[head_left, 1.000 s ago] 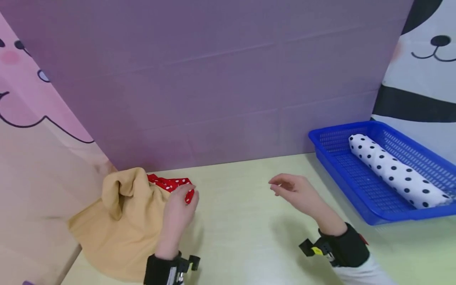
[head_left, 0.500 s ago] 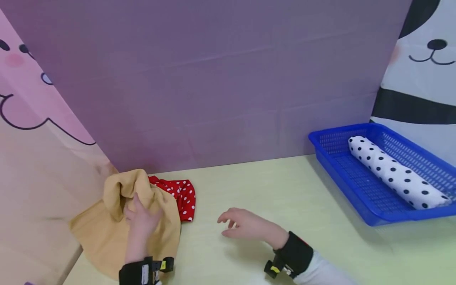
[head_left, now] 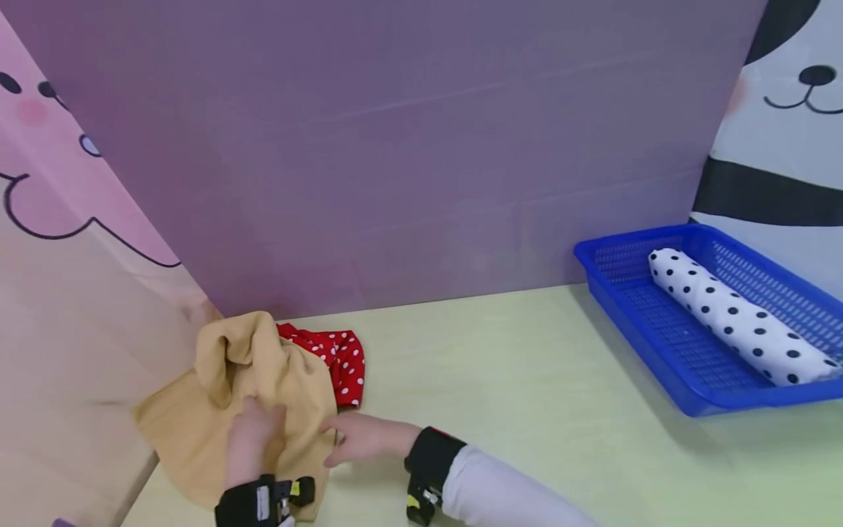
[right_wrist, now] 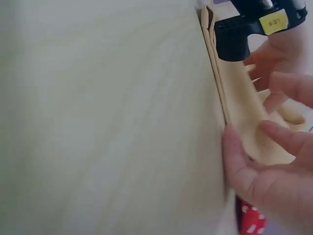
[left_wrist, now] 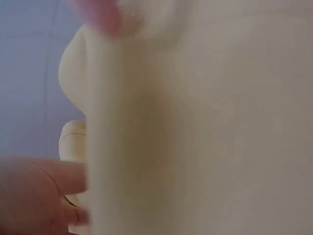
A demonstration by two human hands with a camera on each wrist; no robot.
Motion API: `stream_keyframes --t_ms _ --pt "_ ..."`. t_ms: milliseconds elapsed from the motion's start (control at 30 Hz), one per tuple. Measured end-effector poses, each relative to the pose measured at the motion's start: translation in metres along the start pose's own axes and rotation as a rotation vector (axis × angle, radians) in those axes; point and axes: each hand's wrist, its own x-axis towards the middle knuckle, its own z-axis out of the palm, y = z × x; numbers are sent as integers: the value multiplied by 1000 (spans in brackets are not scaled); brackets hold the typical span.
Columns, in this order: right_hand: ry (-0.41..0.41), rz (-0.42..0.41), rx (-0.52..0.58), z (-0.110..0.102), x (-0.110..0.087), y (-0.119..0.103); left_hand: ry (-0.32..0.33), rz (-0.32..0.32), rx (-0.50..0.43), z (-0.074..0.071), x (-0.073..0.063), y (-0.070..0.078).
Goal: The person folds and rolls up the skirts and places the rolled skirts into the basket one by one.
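Observation:
A tan cloth [head_left: 197, 432] lies bunched at the left of the table, its upper part raised in a thick fold. My left hand [head_left: 250, 435] bends down onto its lower middle and grips it, with the fingertips partly hidden. From the right, my right hand [head_left: 365, 438] reaches the cloth's right edge, thumb and forefinger spread apart. In the right wrist view the thumb [right_wrist: 237, 156] lies at the layered edge and the forefinger [right_wrist: 281, 134] over the cloth's face. The cloth fills most of the left wrist view. Behind it, a red cloth with white dots [head_left: 349, 373] sticks out.
A blue plastic basket [head_left: 632, 344] stands at the right, holding a white, black-dotted roll [head_left: 731, 311]. A purple wall [head_left: 428, 183] closes the back of the pale table [head_left: 514, 380]. A side panel [head_left: 79, 351] rises close beside the tan cloth.
My left hand has moved from the red cloth's edge down and left onto the tan cloth. My right hand has come down and left from mid-air to the tan cloth's right edge.

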Motion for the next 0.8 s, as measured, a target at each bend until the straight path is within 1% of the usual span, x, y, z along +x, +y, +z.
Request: stream_keyframes --t_ms 67,133,233,300,367,400,467,533,567,633,700,767,800 --pt "16 36 100 2 7 -4 40 8 32 1 2 -2" --pt "48 90 200 6 12 -8 73 20 55 0 3 -3" --pt "164 178 322 13 16 -14 111 52 74 1 5 -4" --pt "259 234 460 18 17 -18 123 63 75 1 5 -4" --pt "343 266 569 21 18 -20 171 54 63 2 5 -2" --pt "366 285 599 22 19 -21 207 44 42 3 4 0" --pt "377 294 609 22 19 -22 321 28 -28 3 2 5" --pt "357 289 551 23 18 -21 474 36 -138 3 0 12" --pt "340 285 522 23 18 -21 545 52 -207 2 -1 16" --pt "319 270 490 23 17 -21 678 114 -345 -1 -4 25" --pt "315 243 512 23 17 -20 785 192 -466 -5 -7 35" --pt "305 210 572 23 19 -18 861 265 -562 -9 -12 46" --pt "296 192 603 23 20 -16 896 307 -596 -11 -15 51"
